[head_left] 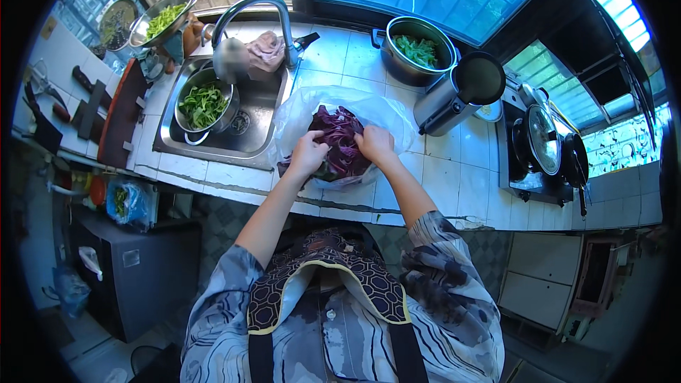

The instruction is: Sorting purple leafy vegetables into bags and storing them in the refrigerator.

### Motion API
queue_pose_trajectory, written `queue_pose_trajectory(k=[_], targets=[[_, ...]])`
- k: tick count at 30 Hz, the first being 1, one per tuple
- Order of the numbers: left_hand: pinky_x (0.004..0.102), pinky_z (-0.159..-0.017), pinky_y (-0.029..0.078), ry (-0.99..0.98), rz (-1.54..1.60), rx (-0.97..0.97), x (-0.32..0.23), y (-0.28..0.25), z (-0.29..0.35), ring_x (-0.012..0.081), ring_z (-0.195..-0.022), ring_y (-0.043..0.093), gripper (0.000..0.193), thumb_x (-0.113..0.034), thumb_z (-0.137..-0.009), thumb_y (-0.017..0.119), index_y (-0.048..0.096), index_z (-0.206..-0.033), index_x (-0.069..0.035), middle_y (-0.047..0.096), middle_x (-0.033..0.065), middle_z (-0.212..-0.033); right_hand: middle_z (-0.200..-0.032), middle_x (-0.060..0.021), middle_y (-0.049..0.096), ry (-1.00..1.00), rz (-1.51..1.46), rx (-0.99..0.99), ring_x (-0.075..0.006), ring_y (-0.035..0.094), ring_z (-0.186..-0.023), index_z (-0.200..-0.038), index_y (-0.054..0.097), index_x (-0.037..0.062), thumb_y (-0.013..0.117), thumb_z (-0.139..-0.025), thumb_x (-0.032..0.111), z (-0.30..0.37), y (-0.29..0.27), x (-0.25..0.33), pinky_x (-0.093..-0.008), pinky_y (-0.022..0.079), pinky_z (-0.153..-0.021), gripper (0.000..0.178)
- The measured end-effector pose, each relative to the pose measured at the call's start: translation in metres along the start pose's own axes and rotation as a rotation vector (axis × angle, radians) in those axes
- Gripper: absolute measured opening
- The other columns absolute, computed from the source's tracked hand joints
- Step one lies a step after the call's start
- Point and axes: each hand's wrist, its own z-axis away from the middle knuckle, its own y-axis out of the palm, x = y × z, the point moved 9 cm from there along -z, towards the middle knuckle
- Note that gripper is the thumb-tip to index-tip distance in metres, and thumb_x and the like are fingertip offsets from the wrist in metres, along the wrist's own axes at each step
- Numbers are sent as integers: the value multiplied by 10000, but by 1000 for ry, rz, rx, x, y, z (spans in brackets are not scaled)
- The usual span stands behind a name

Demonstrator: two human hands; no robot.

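A heap of dark purple leafy vegetable (343, 143) lies in an opened clear plastic bag (391, 115) on the white tiled counter. On the heap's left side, my left hand (309, 153) has its fingers bent and closed on some leaves. My right hand (374, 145) grips leaves at the right side, its fingertips partly sunk among them. A few purple leaves hang out beneath my left wrist, near the counter's front.
Left of the bag, a steel sink (257, 143) holds a pot of green leaves (204, 103) under a curved faucet (252, 0). A pot of greens (420, 48) and a steel appliance (448, 102) stand behind right. Farther right is a gas stove (526, 179) with pans.
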Motion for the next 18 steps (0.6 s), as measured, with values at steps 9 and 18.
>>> queue_pose_trajectory(k=[9, 18], targets=[[414, -891, 443, -62, -404, 88, 28, -74, 70, 381, -1023, 551, 560, -136, -672, 667, 503, -1197, -27, 566, 226, -1101, -948, -139, 663, -157, 145, 169, -321, 624, -905, -966, 671, 81, 611, -801, 281, 82, -10, -8, -423, 503, -759, 265], [235, -626, 443, -86, -15, 296, -65, -38, 11, 76, -692, 551, 223, -109, -824, 565, 662, -978, 21, 636, 27, -779, -852, -152, 666, -343, -648, 56, -310, 628, -803, -1017, 648, 25, 474, -933, 269, 51, -107, 65, -396, 470, -721, 311]])
